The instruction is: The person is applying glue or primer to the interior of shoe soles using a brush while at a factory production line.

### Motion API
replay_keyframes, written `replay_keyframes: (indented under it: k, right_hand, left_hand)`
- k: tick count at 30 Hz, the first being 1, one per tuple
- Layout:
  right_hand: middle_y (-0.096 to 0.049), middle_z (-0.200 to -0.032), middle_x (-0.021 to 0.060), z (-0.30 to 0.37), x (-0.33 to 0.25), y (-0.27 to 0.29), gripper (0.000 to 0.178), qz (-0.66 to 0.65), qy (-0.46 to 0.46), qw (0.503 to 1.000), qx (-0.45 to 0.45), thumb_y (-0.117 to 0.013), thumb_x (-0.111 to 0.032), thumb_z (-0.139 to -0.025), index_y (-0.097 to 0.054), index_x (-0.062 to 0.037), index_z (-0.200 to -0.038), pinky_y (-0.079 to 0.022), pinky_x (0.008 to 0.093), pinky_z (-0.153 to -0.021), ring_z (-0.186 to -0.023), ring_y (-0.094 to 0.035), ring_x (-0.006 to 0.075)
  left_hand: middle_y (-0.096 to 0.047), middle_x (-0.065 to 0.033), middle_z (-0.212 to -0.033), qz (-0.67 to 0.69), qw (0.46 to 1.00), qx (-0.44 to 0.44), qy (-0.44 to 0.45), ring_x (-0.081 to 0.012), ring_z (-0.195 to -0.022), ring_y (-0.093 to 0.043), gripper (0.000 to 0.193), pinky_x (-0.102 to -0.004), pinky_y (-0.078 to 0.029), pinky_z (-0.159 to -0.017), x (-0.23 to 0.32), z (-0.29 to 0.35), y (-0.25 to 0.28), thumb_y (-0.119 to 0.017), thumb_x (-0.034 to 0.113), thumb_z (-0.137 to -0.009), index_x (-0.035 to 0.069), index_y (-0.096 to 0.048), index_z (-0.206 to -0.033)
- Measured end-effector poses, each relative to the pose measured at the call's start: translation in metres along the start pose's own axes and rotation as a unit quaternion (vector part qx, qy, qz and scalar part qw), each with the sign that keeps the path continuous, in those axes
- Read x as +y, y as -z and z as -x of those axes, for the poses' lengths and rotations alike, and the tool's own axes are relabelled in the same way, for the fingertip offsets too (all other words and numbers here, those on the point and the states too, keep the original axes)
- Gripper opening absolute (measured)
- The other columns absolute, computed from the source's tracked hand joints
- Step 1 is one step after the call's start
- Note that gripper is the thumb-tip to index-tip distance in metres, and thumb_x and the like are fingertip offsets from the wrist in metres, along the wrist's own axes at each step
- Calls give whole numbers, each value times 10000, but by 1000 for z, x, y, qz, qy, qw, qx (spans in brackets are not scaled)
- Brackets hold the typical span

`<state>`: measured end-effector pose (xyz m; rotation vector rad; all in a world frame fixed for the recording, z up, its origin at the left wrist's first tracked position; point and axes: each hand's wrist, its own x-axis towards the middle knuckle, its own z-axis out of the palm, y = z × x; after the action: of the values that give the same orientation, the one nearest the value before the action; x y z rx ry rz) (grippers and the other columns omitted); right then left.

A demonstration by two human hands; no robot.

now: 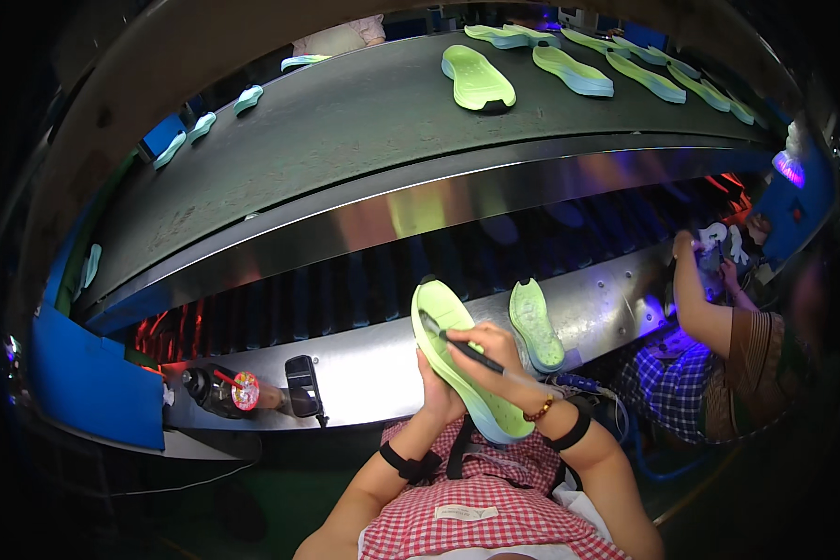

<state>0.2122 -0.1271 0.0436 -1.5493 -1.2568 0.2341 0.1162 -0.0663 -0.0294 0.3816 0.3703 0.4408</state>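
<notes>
Sole (446,353) is held up at the desk (364,383) edge, tilted. Left hand (441,397) curls round its left side; right hand (490,350) is closed on the brush (477,355). Probably light, springy foam, easily dented, maybe slick if wet. Grip sidewalls, avoid inner face.

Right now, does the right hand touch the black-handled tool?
Touching. The head view shows the right hand gripping the black-handled tool by its handle.
</notes>
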Motion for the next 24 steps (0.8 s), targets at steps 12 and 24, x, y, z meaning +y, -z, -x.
replay_keyframes:
  k: [12,24]
  right_hand:
    - [-628,-814,64,22,-25,52,201,-207,-200,954,-81,-661,-77,-741,-649,-25,-934,-477,212,-644,-739,-592,101]
    - [-618,-855,89,6,-27,50,200,-213,-169,962,-11,-670,-73,-730,-652,-20,-922,-469,240,-714,-760,-590,123]
  left_hand:
    - [-461,-135,-1230,66,994,-79,30,-325,-1027,-520,824,-445,-429,-872,32,13,-12,-125,704,-786,98,-333,-1303]
    - [-467,-146,-1212,25,986,-160,28,-255,-1042,-506,716,-363,-420,-897,29,21,-32,-153,606,-854,57,-360,-1265]
